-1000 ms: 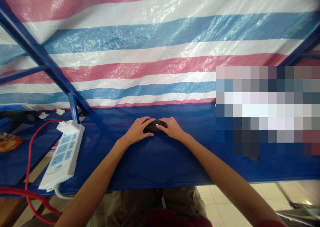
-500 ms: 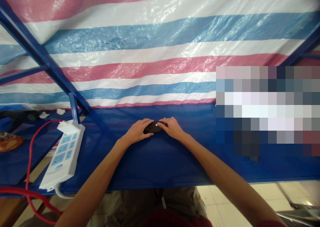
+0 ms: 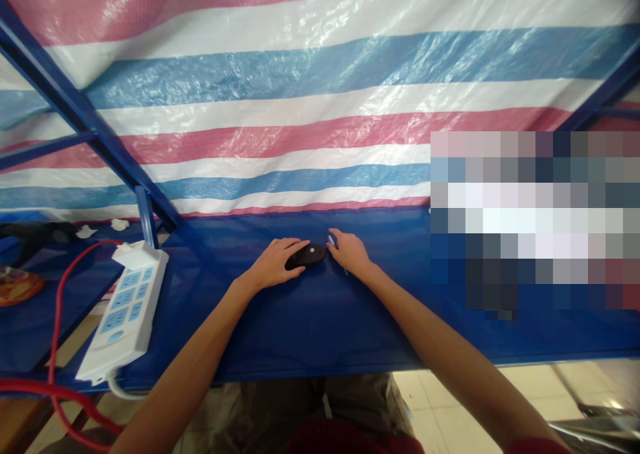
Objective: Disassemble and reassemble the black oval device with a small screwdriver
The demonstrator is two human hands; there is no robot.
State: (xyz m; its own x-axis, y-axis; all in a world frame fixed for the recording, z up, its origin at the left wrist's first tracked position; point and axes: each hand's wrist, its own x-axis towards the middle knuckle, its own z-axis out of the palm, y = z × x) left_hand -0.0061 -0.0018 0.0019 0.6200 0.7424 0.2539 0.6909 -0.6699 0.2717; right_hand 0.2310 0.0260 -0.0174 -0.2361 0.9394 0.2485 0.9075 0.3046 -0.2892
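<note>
Black oval device [image 3: 306, 257], maybe a computer mouse, lies flat on the blue tarpaulin tabletop [image 3: 320, 327], right in front of the person, and here's the left hand [image 3: 275, 264] cupped over its left end, fingers curled on top, grasping it steady. A small white dot shows on the device's upper face. Just off its right end comes the right hand [image 3: 350, 254], not touching the device at all, fingers drawn together around a slim pointed tool [image 3: 332, 242]. The tool has a small bright tip above the fingers and a thin shaft running below them, though it's too small to tell exactly what it is.

Further left of the device sits a white power strip [image 3: 124, 314] with blue panels, its red cable [image 3: 59, 307] looping down over the table's edge. Beyond that, at the far left, lies an orange item [image 3: 15, 286], too cut off to identify. Behind the device hangs a pink, white and blue striped tarpaulin [image 3: 320, 107], with a blue steel frame [image 3: 75, 101] slanting across it up and to the left. To the right of the device, a pixelated patch [image 3: 530, 221] hides whatever's there.
</note>
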